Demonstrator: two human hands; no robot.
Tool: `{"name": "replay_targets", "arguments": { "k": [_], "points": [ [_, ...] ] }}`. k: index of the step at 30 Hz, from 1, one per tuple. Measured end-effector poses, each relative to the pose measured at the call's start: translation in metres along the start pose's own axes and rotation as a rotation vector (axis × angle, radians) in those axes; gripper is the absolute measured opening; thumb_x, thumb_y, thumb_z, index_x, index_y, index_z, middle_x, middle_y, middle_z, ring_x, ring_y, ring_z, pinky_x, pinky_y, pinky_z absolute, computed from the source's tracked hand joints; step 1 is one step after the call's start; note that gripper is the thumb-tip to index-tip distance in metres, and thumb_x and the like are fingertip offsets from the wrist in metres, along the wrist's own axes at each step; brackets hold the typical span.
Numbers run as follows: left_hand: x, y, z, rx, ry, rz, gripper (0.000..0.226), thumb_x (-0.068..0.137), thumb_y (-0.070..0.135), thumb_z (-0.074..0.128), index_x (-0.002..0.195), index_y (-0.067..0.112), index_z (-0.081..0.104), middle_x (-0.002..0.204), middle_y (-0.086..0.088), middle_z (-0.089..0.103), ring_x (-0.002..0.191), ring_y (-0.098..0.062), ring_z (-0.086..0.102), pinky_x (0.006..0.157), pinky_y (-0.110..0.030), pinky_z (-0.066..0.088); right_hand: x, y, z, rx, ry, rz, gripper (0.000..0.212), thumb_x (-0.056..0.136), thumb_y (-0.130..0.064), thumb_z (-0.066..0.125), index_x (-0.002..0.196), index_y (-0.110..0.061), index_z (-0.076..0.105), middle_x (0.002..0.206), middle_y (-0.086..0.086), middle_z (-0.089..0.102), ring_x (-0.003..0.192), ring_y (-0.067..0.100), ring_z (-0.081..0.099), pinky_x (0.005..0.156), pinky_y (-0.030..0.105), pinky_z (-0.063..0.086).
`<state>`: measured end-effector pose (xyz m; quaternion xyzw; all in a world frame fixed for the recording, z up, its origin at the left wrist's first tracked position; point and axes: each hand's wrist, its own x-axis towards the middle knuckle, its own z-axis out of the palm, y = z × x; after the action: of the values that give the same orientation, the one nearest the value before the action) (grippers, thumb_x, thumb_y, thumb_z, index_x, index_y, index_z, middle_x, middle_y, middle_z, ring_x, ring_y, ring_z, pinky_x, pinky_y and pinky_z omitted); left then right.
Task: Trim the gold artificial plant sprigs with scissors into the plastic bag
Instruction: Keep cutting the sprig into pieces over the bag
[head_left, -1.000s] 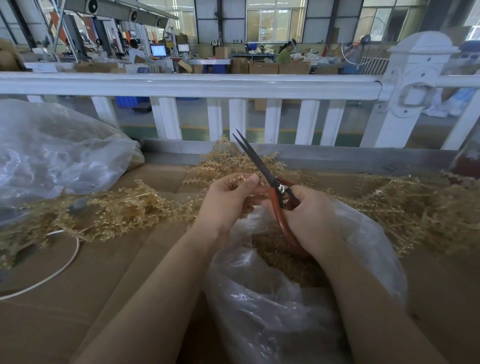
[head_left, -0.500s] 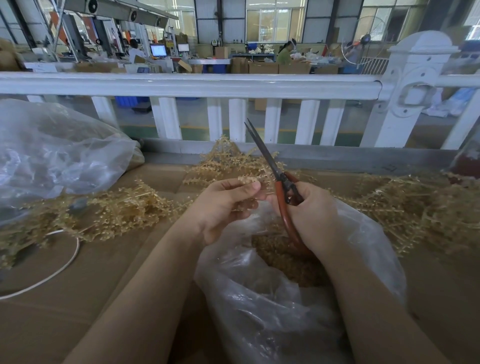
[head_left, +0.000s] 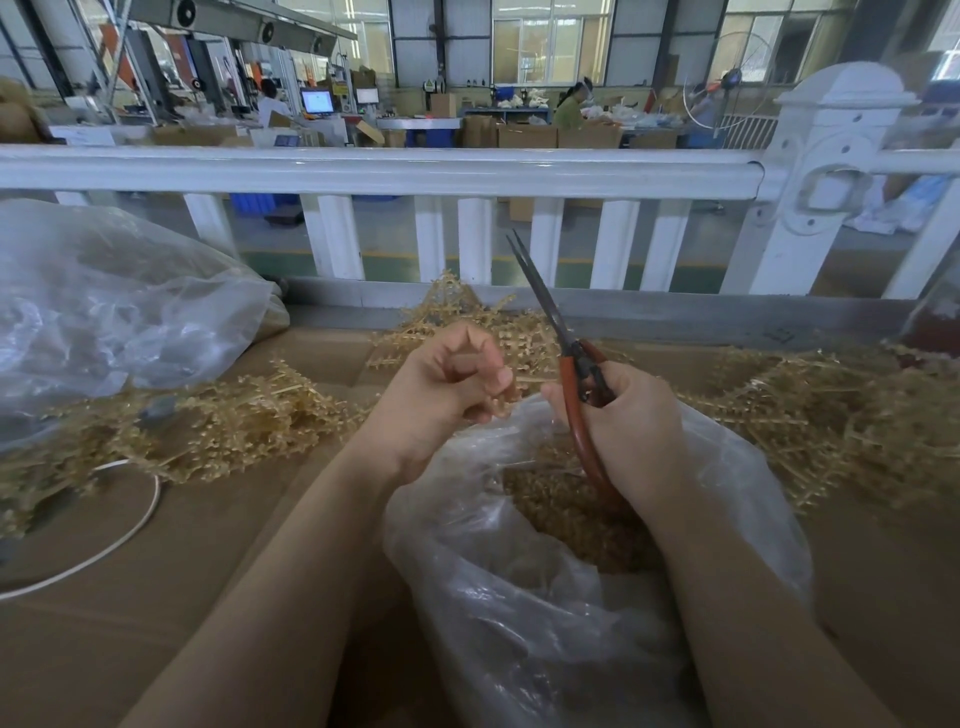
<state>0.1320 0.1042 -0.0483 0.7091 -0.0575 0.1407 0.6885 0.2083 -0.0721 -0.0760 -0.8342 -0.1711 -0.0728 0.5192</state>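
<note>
Scissors (head_left: 563, 332) have swung more upright since a second ago, blades now nearly together, tips aimed up and away toward the white railing (head_left: 374, 171), long axis leaning slightly left. Right hand (head_left: 626, 421) grips the red handles, fingers curled round them; the lower handle loop is partly hidden behind the palm. Left hand (head_left: 441, 389) has lifted a touch, fingers pinching a short gold sprig (head_left: 511, 392) right over the mouth of the plastic bag (head_left: 545, 597). How much of that sprig is left is hard to make out. Cut pieces lie inside the bag. Loose sprigs (head_left: 234, 421) sprawl across the cardboard-covered counter (head_left: 156, 571), both sides.
</note>
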Motion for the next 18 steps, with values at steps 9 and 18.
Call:
{"name": "replay_targets", "arguments": {
  "k": [9, 18],
  "points": [
    [-0.001, 0.004, -0.001, -0.092, -0.029, -0.100, 0.042, 0.068, 0.012, 0.077, 0.109, 0.012, 0.069, 0.081, 0.001, 0.070, 0.069, -0.013, 0.069, 0.066, -0.021, 0.056, -0.003, -0.001, -0.002, 0.090, 0.044, -0.024, 0.019, 0.083, -0.045, 0.080, 0.074, -0.033, 0.068, 0.068, -0.026, 0.068, 0.066, -0.005, 0.066, 0.061, 0.024, 0.052],
    [0.001, 0.002, 0.004, -0.239, 0.142, -0.042, 0.047, 0.067, 0.006, 0.079, 0.112, 0.017, 0.072, 0.080, 0.006, 0.070, 0.074, -0.013, 0.070, 0.065, -0.022, 0.058, -0.010, -0.009, -0.002, 0.047, 0.106, -0.047, 0.051, 0.060, -0.080, 0.066, 0.093, -0.041, 0.065, 0.082, -0.023, 0.069, 0.085, 0.003, 0.068, 0.082, 0.036, 0.059]
  ]
}}
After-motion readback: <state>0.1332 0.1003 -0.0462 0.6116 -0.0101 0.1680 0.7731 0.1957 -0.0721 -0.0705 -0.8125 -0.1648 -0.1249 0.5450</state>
